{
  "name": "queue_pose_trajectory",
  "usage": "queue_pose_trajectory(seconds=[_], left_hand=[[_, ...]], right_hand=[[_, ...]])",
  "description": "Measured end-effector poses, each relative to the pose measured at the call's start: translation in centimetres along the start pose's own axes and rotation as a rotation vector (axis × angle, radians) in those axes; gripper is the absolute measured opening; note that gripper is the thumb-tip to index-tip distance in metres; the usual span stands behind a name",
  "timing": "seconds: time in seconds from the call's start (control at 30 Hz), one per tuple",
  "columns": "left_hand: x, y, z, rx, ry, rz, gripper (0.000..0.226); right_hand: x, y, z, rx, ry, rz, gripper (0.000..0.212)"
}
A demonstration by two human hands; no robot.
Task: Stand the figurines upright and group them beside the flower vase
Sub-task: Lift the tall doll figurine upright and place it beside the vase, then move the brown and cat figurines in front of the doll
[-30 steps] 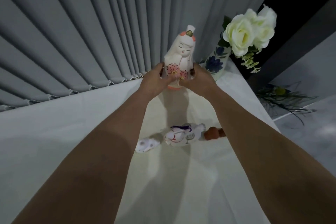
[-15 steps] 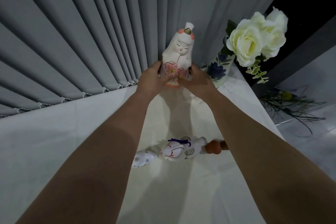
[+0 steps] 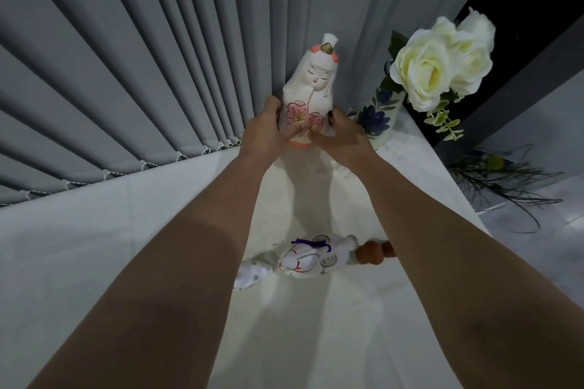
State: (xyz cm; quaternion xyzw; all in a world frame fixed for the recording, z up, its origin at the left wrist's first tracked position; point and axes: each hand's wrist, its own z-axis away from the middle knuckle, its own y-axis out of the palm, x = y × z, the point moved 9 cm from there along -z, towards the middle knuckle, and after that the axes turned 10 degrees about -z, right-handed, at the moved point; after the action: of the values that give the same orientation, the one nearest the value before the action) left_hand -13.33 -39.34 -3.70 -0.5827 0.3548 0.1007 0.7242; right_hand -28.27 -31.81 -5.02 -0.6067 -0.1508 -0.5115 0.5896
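While both hands' fingers (image 3: 274,110) clasp one upright figurine (image 3: 311,88), two figurines (image 3: 311,259) lie flat.

Left hand (image 3: 265,129) and right hand (image 3: 343,133) clasped around upright white ceramic doll figurine with pink flowers (image 3: 311,95), near table's (image 3: 79,246) far edge, just beside blue-flowered ceramic vase (image 3: 377,115). Second white painted figurine (image 3: 313,259) lying mid-table.

A white-clothed table (image 3: 94,246) carries everything. At its centre a painted figurine (image 3: 311,259) lies on its side, a smaller white figurine (image 3: 251,275) touching it at 8 o'clock and a brown piece (image 3: 371,254) (partly hidden) at 3. The floral vase (image 3: 377,114) stands at 1 o'clock.
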Motion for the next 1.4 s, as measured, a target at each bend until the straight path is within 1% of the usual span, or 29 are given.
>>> queue_pose_trajectory(seconds=[0.17,0.27,0.33,0.4,0.47,0.53,0.6,0.63,0.73,0.83,0.9,0.97,1.07,1.13,1.23,1.4], left_hand=[[-0.1,0.0,0.1,-0.015,-0.012,-0.038,0.064],[0.2,-0.1,0.9,-0.052,-0.065,0.052,0.068],[0.4,-0.6,2.1,-0.109,-0.085,0.082,0.060],[0.2,-1.0,3.6,-0.156,-0.071,0.055,0.049],[-0.6,-0.8,5.2,-0.140,-0.035,0.027,0.041],[-2.2,0.4,6.8,-0.036,0.042,-0.013,0.032],[-4.4,2.4,8.8,0.126,0.149,-0.043,0.026],[-5.6,3.4,10.1,0.209,0.195,-0.060,0.027],[-8.2,6.2,13.9,0.404,0.307,-0.198,0.045],[-9.7,8.5,16.7,0.485,0.412,-0.419,0.056],[-10.2,9.5,17.8,0.469,0.479,-0.528,0.055],[-10.7,10.2,18.6,0.420,0.549,-0.634,0.046],[-10.8,10.7,19.1,0.346,0.579,-0.711,0.033],[-10.6,11.0,18.9,0.333,0.569,-0.719,0.033],[-10.4,11.1,18.4,0.358,0.520,-0.685,0.035],[-10.6,10.2,16.0,0.345,0.425,-0.599,0.042]], right_hand=[[-0.1,0.1,0.4,-0.012,0.002,0.017,0.055],[0.1,-0.7,1.8,-0.053,-0.035,-0.008,0.054],[0.0,-1.6,3.2,-0.077,-0.066,-0.032,0.051],[-0.9,-2.5,4.9,-0.088,-0.049,-0.041,0.047],[-1.9,-3.4,6.7,-0.103,-0.038,-0.012,0.042],[-2.8,-4.6,8.7,-0.126,-0.040,0.022,0.037],[-3.7,-5.8,10.8,-0.152,-0.033,0.055,0.035],[-4.1,-6.4,11.9,-0.158,-0.025,0.067,0.036],[-5.4,-7.8,14.8,-0.142,0.032,0.104,0.043],[-7.3,-8.1,17.0,-0.079,0.103,0.156,0.050],[-8.8,-7.6,18.1,-0.002,0.160,0.174,0.052],[-10.3,-6.8,18.9,0.054,0.183,0.170,0.050],[-11.3,-6.6,19.6,0.032,0.180,0.158,0.046],[-11.4,-6.5,19.6,0.018,0.165,0.171,0.042],[-11.5,-6.3,19.2,0.032,0.143,0.198,0.038],[-10.9,-7.4,17.4,-0.010,0.111,0.179,0.039]])
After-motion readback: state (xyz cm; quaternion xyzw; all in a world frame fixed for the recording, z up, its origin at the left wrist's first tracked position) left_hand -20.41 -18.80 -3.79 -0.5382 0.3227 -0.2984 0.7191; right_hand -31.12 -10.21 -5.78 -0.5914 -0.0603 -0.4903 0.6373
